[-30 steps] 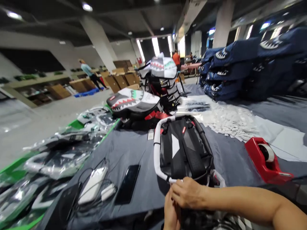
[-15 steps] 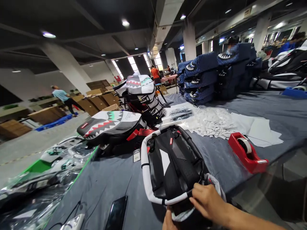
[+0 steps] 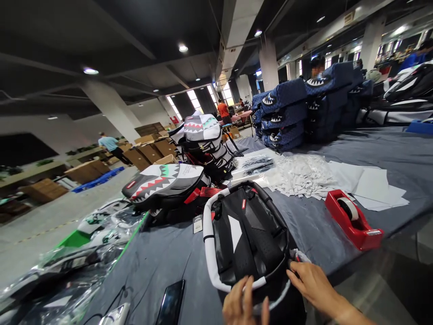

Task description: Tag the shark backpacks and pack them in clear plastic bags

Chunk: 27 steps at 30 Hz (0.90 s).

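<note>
A black backpack with white edge trim lies straps-up on the cloth-covered table, its lower end towards me. At that end, my left hand touches the white trim, fingers apart and thumb away from them. My right hand pinches the backpack's edge at the lower right corner. Beside its fingers, crumpled clear plastic sticks out of the bag. The undersides of both hands are hidden.
A red tape dispenser stands at the right, and a phone lies at the front left. Shark-mouth backpacks rest behind. Small white packets, paper sheets and stacked blue bags are farther back.
My left hand has come up from below the backpack's lower edge onto its trim. My right hand has shifted right along the edge to the corner. The camera view has turned slightly left.
</note>
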Each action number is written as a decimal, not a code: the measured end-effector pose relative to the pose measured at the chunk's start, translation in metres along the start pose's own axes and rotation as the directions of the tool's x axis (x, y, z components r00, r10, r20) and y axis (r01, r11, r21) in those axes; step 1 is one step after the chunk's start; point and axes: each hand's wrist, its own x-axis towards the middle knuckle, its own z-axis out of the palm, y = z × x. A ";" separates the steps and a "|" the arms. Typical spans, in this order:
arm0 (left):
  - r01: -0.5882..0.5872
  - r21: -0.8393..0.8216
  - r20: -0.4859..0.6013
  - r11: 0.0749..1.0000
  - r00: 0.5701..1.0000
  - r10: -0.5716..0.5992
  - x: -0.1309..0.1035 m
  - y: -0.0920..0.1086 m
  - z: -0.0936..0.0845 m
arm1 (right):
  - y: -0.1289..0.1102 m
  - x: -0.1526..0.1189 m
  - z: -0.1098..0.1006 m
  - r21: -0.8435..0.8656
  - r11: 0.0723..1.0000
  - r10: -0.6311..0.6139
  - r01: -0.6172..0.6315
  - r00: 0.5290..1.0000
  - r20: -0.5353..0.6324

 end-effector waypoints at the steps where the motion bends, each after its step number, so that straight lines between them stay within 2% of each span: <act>1: -0.113 0.008 0.053 0.994 0.992 0.112 0.015 0.010 0.001 | -0.003 -0.002 -0.004 -0.032 0.999 -0.004 0.004 1.000 0.017; 5: -0.308 0.072 0.199 0.949 0.936 0.289 0.058 0.036 0.013 | -0.012 -0.005 -0.024 -0.120 0.989 0.101 -0.088 0.989 0.108; 9: -0.476 0.076 0.213 0.876 0.866 0.452 0.062 0.037 0.023 | -0.017 0.007 -0.036 -0.187 0.964 0.218 -0.191 0.966 0.139; 11: -0.489 0.041 0.199 0.871 0.859 0.472 0.059 0.037 0.024 | -0.020 0.016 -0.034 -0.231 0.949 0.254 -0.217 0.956 0.146; 15: -0.453 -0.024 0.165 0.891 0.877 0.451 0.062 0.041 0.019 | -0.030 0.021 -0.031 -0.330 0.915 0.296 -0.234 0.943 0.153; 18: -0.436 -0.062 0.141 0.898 0.886 0.441 0.063 0.040 0.008 | -0.038 0.009 -0.041 -0.289 0.949 0.201 -0.127 0.949 0.242; 21: -0.437 -0.101 0.128 0.894 0.885 0.447 0.049 0.040 -0.007 | -0.044 -0.004 -0.063 0.021 1.000 -0.008 -0.001 0.904 0.428; 22: -0.453 -0.110 0.120 0.885 0.878 0.464 0.042 0.042 -0.012 | -0.046 -0.003 -0.071 0.158 0.987 -0.084 0.016 0.893 0.441; 23: -0.481 -0.119 0.114 0.868 0.862 0.493 0.034 0.044 -0.015 | -0.048 0.001 -0.078 0.274 0.961 -0.144 0.030 0.901 0.408; 25: -0.554 -0.163 0.099 0.816 0.814 0.572 0.026 0.047 -0.021 | -0.051 0.022 -0.089 0.389 0.916 -0.207 0.099 0.947 0.246; 27: -0.557 -0.287 0.129 0.779 0.784 0.608 0.034 0.044 -0.025 | -0.051 0.056 -0.089 0.323 0.915 -0.275 0.240 0.959 0.066</act>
